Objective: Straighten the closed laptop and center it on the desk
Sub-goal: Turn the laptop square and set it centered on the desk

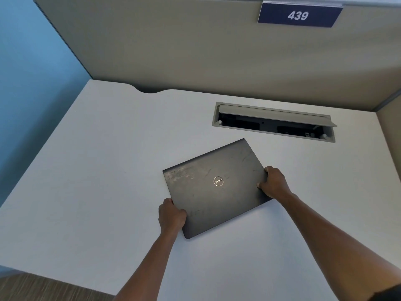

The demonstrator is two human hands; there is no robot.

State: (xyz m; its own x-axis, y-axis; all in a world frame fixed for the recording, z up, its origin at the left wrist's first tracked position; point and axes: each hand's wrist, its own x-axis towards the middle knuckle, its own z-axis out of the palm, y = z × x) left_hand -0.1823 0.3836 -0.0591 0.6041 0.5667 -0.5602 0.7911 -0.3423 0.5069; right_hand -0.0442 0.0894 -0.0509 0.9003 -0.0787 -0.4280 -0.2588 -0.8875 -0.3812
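Note:
A closed dark grey laptop with a round silver logo lies flat on the white desk, turned askew so its far corner points toward the back. My left hand grips its near-left edge, fingers curled over the lid. My right hand grips its right edge near the corner. Both forearms reach in from the bottom of the view.
An open cable hatch with a raised grey flap is set into the desk just behind the laptop. Beige partition walls close the back and right; a blue panel stands left. A sign reading 439 hangs above.

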